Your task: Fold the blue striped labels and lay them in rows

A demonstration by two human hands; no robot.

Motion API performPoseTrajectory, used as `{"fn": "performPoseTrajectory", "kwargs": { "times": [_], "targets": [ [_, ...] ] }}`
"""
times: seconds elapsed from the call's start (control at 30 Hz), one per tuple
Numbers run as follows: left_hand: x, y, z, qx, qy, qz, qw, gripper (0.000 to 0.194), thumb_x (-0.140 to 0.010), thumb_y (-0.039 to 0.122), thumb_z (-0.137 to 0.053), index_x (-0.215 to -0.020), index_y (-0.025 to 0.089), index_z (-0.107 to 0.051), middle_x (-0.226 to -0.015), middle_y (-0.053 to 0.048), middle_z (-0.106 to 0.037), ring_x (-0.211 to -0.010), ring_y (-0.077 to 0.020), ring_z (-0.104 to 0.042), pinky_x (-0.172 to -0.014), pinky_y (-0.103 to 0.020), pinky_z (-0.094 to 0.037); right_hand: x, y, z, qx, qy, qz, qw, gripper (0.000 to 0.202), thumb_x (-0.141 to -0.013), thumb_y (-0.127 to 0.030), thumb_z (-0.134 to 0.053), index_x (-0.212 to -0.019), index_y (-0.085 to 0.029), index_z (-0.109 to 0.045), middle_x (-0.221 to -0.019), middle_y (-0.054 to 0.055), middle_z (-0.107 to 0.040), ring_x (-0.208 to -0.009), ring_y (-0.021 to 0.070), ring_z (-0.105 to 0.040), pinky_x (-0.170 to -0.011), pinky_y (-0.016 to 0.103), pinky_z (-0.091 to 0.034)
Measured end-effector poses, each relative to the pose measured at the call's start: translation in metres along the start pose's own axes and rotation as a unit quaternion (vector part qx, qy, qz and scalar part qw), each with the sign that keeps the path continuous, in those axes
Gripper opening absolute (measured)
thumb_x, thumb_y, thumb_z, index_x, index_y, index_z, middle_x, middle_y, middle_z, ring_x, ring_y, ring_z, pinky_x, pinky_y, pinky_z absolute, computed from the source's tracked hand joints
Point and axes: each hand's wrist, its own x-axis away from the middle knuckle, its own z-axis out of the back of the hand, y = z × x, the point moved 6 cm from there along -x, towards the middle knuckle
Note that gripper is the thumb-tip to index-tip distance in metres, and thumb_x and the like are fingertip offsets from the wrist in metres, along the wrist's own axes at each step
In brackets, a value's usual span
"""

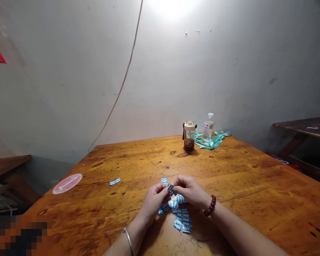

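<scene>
My left hand (156,200), with a silver bangle at the wrist, pinches the left side of a small blue-and-white striped piece (170,187). The fingers of my right hand (190,190) close on that piece's other side; a dark red bead bracelet is on this wrist. Whether it is a label or a packet I cannot tell. Beneath and in front of both hands lies a loose pile of similar striped pieces (183,217), partly hidden by the fingers. One more striped piece (115,182) lies apart on the left.
Toward the back of the wooden table (138,160) stand a lidded cup of dark liquid (189,138) and a water bottle (208,128) with turquoise ribbon (216,141) around it. A round pink sticker (67,184) marks the left edge. Another table (306,126) is at right.
</scene>
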Motion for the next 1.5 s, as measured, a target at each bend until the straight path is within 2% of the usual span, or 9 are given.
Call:
{"fn": "performPoseTrajectory", "kwargs": {
  "times": [0.27,0.4,0.6,0.8,0.9,1.0,1.17,1.3,1.5],
  "targets": [
    [0.001,0.002,-0.005,-0.003,-0.021,0.016,1.0,0.031,-0.066,0.037,-0.06,-0.082,0.011,-0.062,-0.071,-0.005,-0.061,-0.063,-0.0119,-0.056,-0.056,-0.02,-0.042,-0.002,0.017,-0.003,0.032,0.026,-0.015,0.999,0.008,-0.07,-0.022,-0.054,-0.074,-0.015,-0.053,-0.059,-0.004,-0.047,-0.054,0.0075,-0.042,-0.048,0.017,-0.032],
    [0.002,0.002,-0.007,0.0,-0.031,0.023,0.999,0.032,-0.068,0.04,-0.057,-0.079,0.01,-0.062,-0.069,-0.006,-0.061,-0.061,-0.0112,-0.056,-0.057,-0.02,-0.042,0.001,0.014,-0.005,0.057,0.017,-0.003,0.998,0.009,-0.071,-0.021,-0.053,-0.079,-0.017,-0.053,-0.055,-0.006,-0.045,-0.051,0.007,-0.04,-0.046,0.017,-0.03],
    [0.002,0.003,-0.005,-0.045,-0.004,-0.007,0.999,0.029,-0.065,0.04,-0.06,-0.066,0.011,-0.059,-0.059,-0.002,-0.059,-0.053,-0.0096,-0.054,-0.051,-0.018,-0.04,0.0,0.011,-0.005,0.083,0.024,0.025,0.996,0.008,-0.073,-0.023,-0.052,-0.068,-0.016,-0.054,-0.06,-0.003,-0.05,-0.055,0.0079,-0.043,-0.05,0.018,-0.032],
    [0.0,0.001,0.007,0.077,0.051,0.022,0.996,0.024,-0.068,0.037,-0.059,-0.074,0.014,-0.058,-0.066,-0.002,-0.06,-0.057,-0.007,-0.054,-0.051,-0.015,-0.04,-0.002,0.01,-0.003,0.006,0.057,0.008,0.998,0.016,-0.072,-0.029,-0.054,-0.082,-0.016,-0.055,-0.063,-0.003,-0.049,-0.058,0.0084,-0.043,-0.051,0.019,-0.034],
    [-0.001,-0.002,0.007,0.132,0.057,0.033,0.989,0.022,-0.068,0.035,-0.06,-0.075,0.014,-0.057,-0.067,-0.001,-0.059,-0.055,-0.0055,-0.053,-0.05,-0.014,-0.04,-0.001,0.007,-0.01,-0.054,0.038,0.006,0.998,0.015,-0.072,-0.03,-0.054,-0.074,-0.015,-0.054,-0.066,-0.002,-0.05,-0.06,0.0084,-0.044,-0.054,0.019,-0.036],
    [0.0,-0.005,0.0,0.149,0.036,0.042,0.987,0.022,-0.068,0.034,-0.06,-0.075,0.014,-0.057,-0.067,-0.001,-0.058,-0.055,-0.0053,-0.053,-0.049,-0.014,-0.039,0.0,0.005,-0.01,-0.073,0.064,0.001,0.995,0.018,-0.074,-0.032,-0.051,-0.068,-0.015,-0.052,-0.062,-0.003,-0.048,-0.055,0.0076,-0.042,-0.051,0.018,-0.035],
    [0.005,-0.002,-0.009,0.072,-0.004,0.034,0.997,0.023,-0.068,0.034,-0.06,-0.075,0.012,-0.058,-0.07,-0.004,-0.059,-0.061,-0.0086,-0.055,-0.053,-0.016,-0.041,0.001,0.001,0.0,-0.075,0.1,-0.007,0.992,0.023,-0.077,-0.035,-0.045,-0.067,-0.016,-0.051,-0.057,-0.004,-0.046,-0.049,0.0074,-0.042,-0.045,0.018,-0.033],
    [0.007,0.01,-0.009,0.027,-0.012,0.002,1.0,0.026,-0.069,0.036,-0.057,-0.086,0.015,-0.059,-0.082,-0.005,-0.059,-0.07,-0.0115,-0.055,-0.059,-0.019,-0.043,0.002,-0.003,0.004,-0.018,0.044,0.003,0.999,0.025,-0.08,-0.033,-0.042,-0.067,-0.015,-0.052,-0.059,-0.002,-0.049,-0.049,0.0072,-0.043,-0.046,0.018,-0.033],
    [0.005,0.017,-0.006,-0.045,-0.011,-0.041,0.998,0.022,-0.066,0.032,-0.06,-0.078,0.013,-0.062,-0.071,-0.003,-0.059,-0.06,-0.0095,-0.051,-0.055,-0.019,-0.041,0.004,-0.012,0.002,0.067,0.012,0.03,0.997,0.022,-0.079,-0.028,-0.045,-0.062,-0.015,-0.052,-0.055,-0.004,-0.046,-0.052,0.0066,-0.041,-0.048,0.016,-0.031]
  ]
}}
